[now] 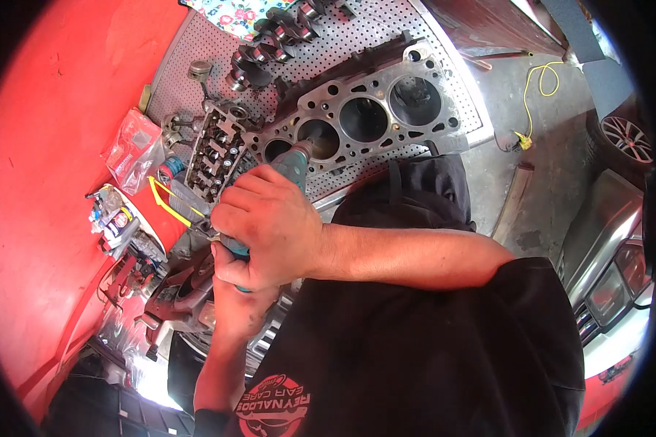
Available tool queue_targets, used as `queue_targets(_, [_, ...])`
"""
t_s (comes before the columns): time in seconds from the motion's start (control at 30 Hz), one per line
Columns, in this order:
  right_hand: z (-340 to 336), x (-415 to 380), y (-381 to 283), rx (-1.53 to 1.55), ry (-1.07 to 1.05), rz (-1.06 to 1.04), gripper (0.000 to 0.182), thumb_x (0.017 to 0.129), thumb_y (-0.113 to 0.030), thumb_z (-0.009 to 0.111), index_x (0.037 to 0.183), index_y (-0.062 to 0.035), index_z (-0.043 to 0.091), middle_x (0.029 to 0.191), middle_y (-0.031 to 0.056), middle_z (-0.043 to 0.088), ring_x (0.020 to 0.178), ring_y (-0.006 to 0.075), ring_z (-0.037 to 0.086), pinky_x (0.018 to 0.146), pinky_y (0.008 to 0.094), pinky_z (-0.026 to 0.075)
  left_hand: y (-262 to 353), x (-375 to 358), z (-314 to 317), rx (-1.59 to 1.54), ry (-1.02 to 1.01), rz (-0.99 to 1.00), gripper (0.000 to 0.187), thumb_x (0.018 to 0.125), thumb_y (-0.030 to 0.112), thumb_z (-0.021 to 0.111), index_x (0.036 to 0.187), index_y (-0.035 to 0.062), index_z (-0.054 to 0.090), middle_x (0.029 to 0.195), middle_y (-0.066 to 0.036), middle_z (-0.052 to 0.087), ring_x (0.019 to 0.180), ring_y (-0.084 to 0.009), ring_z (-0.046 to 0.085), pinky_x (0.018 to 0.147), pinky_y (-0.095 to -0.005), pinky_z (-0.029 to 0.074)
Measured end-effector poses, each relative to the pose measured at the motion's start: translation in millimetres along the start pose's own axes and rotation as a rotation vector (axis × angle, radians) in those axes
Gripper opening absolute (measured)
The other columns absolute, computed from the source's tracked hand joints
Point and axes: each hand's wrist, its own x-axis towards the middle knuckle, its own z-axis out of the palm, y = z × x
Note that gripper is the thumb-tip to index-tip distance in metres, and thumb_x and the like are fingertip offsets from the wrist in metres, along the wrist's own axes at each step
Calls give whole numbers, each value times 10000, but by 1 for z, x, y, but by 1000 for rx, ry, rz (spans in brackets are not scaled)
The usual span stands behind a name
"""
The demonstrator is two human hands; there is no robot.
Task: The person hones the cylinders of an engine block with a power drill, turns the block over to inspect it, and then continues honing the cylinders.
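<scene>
My right hand (270, 226) is wrapped over the body of a teal power tool (291, 169). Just below it, my left hand (244, 309) is closed round the tool's lower part, its fingers partly hidden by my right hand. The tool's front end points into a bore of the metal engine block (330, 105), second from the left. What is fitted on its tip is too blurred to tell. To the left of the tool lies a cylinder head (215, 154) with valve springs.
A crankshaft (273, 40) and pistons (175, 127) rest on the perforated table (189, 54). Black fabric (408, 193) bulges beyond my right forearm, by the table's front edge. Left are a plastic bag (135, 156) and bottles (116, 222). A yellow cord (528, 95) lies on the floor.
</scene>
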Motion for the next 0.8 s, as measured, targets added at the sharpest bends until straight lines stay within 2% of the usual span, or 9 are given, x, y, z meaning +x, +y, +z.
queue_targets(0.07, [-1, 0, 1, 4, -19, 9, 257, 692, -305, 723, 794, -86, 637, 789, 88, 611, 814, 294, 615, 831, 440, 465, 0, 0, 0, -20, -11, -20, 637, 824, 22, 714, 1376, 7, 397, 1194, -70, 585, 1058, -134, 584, 874, -297, 516])
queue_targets(0.17, [1, 0, 5, 17, 20, 0, 294, 633, -252, 761, 801, -81, 591, 787, 66, 571, 785, 291, 586, 809, 430, 470, 2, 3, 0, -56, -30, -39, 615, 833, 19, 710, 1369, 12, 408, 1184, -60, 587, 1047, -125, 581, 863, -294, 517])
queue_targets(0.53, [-1, -1, 15, 28, 26, 10, 270, 645, -242, 754, 809, -75, 617, 781, 66, 578, 784, 296, 587, 794, 428, 464, -8, 11, 2, -164, -61, -127, 586, 815, 32, 690, 1340, 15, 429, 1175, -56, 586, 1020, -111, 560, 867, -282, 502])
queue_targets(0.63, [-2, -3, 18, 14, 20, 17, 261, 646, -236, 751, 809, -80, 619, 776, 64, 575, 782, 296, 586, 786, 428, 461, -11, 15, 2, -77, -72, -88, 537, 800, 29, 678, 1288, 5, 454, 1102, -47, 600, 975, -101, 562, 823, -281, 504])
queue_targets(0.8, [-4, -3, 23, 1, 6, 22, 252, 650, -230, 747, 812, -85, 621, 773, 61, 573, 783, 293, 589, 781, 427, 458, -13, 18, 4, -88, -82, -160, 499, 794, 31, 667, 1251, -7, 468, 1001, -35, 625, 865, -90, 567, 723, -268, 492])
